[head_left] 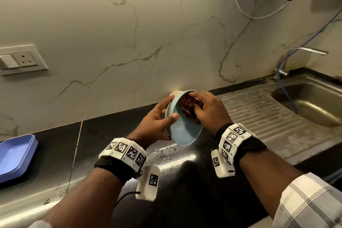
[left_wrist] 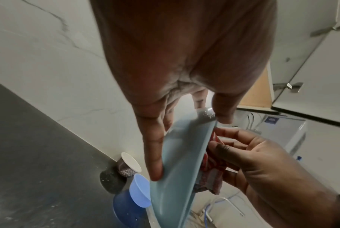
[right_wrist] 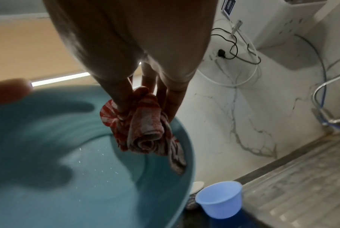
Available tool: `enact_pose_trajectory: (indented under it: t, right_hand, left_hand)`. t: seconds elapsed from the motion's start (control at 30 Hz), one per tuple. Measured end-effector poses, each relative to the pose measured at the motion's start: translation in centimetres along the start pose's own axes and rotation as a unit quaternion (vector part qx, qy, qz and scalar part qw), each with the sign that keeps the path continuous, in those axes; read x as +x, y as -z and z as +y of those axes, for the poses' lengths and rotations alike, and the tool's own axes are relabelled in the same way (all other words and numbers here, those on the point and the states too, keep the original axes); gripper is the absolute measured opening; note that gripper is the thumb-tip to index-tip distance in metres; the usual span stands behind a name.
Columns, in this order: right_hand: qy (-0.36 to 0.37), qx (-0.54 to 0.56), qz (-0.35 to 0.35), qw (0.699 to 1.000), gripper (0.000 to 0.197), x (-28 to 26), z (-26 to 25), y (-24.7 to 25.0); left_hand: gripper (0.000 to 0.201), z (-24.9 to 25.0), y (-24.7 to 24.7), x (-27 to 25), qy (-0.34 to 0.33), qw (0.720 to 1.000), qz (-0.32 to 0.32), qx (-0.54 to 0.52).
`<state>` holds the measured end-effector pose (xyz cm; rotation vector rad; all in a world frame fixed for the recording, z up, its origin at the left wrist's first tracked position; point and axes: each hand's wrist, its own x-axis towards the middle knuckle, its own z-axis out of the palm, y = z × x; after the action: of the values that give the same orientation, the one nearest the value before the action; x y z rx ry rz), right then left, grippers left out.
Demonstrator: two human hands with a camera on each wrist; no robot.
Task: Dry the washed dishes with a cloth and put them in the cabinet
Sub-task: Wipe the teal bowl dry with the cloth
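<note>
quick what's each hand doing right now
Left hand: grips the blue bowl by its rim.
Right hand: holds a bunched red cloth inside the bowl.

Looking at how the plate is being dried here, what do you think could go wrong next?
The teal plate is held tilted above the counter, gripped at its rim by the left hand; still beaded with water, it might slip. The small cups standing just beyond could get knocked as the right hand rubs with the cloth.

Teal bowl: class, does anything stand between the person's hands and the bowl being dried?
Only the cloth. The left hand grips the teal bowl directly at its rim, thumb inside. The right hand touches it through the bunched red striped cloth, which its fingers press against the bowl's inner wall.
</note>
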<state>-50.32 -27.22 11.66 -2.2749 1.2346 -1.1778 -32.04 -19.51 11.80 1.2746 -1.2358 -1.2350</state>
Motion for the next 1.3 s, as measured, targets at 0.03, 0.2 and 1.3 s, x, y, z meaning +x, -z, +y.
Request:
enact_pose_trajectory:
  t: [0.03,0.2,1.3]
  right_hand:
    - [0.002,-0.012,0.0,1.0,0.038,0.0,0.9,0.8]
    - [0.001,-0.047,0.054,0.997,0.041,-0.5,5.1,4.8]
    - [-0.148,0.173,0.131,0.965,0.023,-1.5,-0.4,-1.1]
  left_hand:
    - [0.063,0.2,-0.9,0.8,-0.005,1.0,-0.012,0.008]
    - [0.068,0.9,-5.9,4.8,-0.059,0.993,-0.067,0.08]
    - [0.058,-1.9,-1.2,-0.7,0.001,0.989,-0.048,-0.136]
